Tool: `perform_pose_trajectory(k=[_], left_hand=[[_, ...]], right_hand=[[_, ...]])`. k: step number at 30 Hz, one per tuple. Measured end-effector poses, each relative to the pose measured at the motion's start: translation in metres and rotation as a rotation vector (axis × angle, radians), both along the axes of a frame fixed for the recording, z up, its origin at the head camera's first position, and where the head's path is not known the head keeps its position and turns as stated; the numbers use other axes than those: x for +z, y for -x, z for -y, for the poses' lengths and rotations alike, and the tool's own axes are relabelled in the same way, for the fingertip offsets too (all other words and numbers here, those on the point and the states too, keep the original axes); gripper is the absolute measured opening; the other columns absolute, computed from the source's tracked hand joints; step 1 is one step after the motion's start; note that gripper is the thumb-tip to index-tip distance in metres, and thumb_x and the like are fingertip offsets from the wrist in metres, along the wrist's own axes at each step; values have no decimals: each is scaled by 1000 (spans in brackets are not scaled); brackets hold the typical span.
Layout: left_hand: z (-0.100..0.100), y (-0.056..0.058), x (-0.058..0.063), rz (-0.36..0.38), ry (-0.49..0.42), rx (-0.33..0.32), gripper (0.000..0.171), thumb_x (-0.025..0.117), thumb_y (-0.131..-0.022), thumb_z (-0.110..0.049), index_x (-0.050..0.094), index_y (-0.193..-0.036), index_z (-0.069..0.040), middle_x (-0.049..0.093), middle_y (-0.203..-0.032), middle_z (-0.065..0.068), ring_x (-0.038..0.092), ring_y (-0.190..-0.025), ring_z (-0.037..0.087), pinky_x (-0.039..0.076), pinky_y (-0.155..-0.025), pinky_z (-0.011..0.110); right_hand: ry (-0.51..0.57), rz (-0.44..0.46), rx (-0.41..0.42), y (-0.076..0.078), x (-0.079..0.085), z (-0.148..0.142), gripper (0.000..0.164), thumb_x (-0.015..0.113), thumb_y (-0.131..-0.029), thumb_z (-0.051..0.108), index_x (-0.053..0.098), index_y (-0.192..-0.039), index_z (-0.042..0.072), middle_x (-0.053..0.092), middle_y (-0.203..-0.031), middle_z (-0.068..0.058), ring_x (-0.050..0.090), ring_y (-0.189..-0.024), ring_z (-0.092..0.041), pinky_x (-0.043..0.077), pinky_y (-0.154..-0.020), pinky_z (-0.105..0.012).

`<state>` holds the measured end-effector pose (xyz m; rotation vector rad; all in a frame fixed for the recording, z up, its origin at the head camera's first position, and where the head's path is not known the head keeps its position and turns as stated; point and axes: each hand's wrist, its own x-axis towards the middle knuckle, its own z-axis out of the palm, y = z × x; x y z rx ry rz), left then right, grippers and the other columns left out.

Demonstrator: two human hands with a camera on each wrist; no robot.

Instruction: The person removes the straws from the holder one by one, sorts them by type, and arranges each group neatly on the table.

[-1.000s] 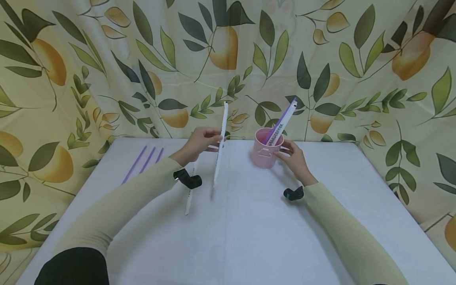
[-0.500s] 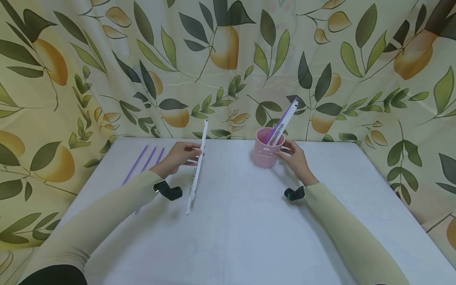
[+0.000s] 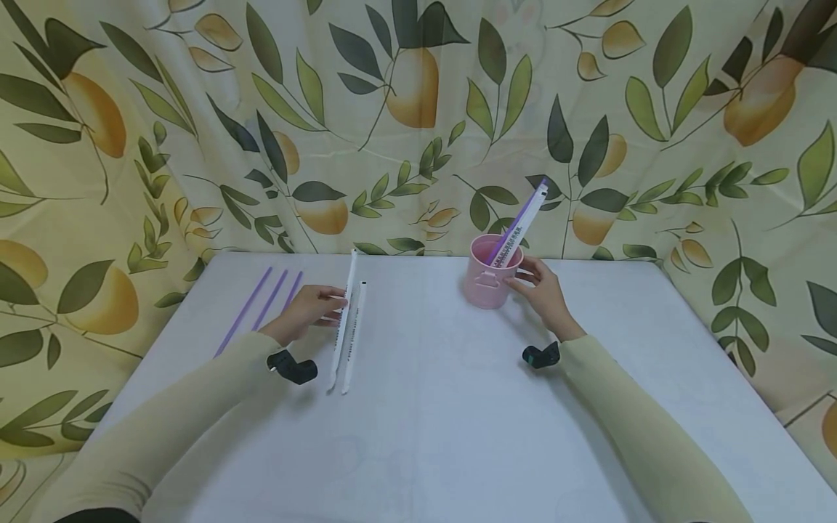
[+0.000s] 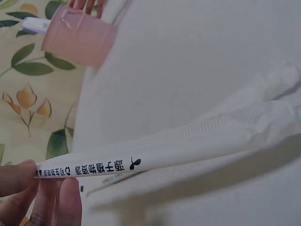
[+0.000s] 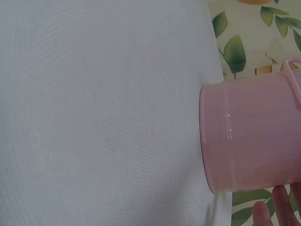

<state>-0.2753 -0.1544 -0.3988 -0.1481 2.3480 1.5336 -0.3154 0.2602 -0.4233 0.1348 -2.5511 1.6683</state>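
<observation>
My left hand (image 3: pixel 304 312) pinches a paper-wrapped white straw (image 3: pixel 338 341) between thumb and fingers, left of the table's middle. Dark print runs along the wrapper (image 4: pixel 174 146) in the left wrist view. A second wrapped straw (image 3: pixel 354 338) lies on the table just right of it. My right hand (image 3: pixel 546 294) holds the right side of a small pink bucket (image 3: pixel 484 289), thumb in front and fingers behind. Out of the bucket lean a wrapped white straw (image 3: pixel 523 225) and something purple (image 3: pixel 513 226) beside it. The right wrist view shows the bucket's side (image 5: pixel 249 136) and only some fingertips (image 5: pixel 282 207).
Several purple straws (image 3: pixel 242 312) lie side by side on the white table (image 3: pixel 458 421), partly behind my left forearm. A leaf-and-fruit patterned curtain (image 3: pixel 418 160) hangs along the table's far edge.
My left hand has moved left and down with the wrapped straw, passing over the lying one and lowering to its left side. My right hand and the bucket stay put.
</observation>
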Motion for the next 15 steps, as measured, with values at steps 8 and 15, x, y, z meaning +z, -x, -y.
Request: perform_pose_trajectory(k=[8,15], left_hand=[[6,-1,-11,10,13,-1,38,57,-94,-15,53,-128,1,61,-118,18,63,-81,12,58,-76,26],[8,1,-18,32,36,2,39,56,-94,-15,52,-129,2,62,-115,17,62,-82,12,57,-74,23]], right_hand=[[2,6,1,0,1,0,63,64,-90,23,33,-142,5,39,-146,-18,42,-130,-35,36,-110,-46],[12,-5,6,1,-1,0,63,65,-89,21,34,-142,5,40,-145,-16,44,-129,-34,36,-111,-44]])
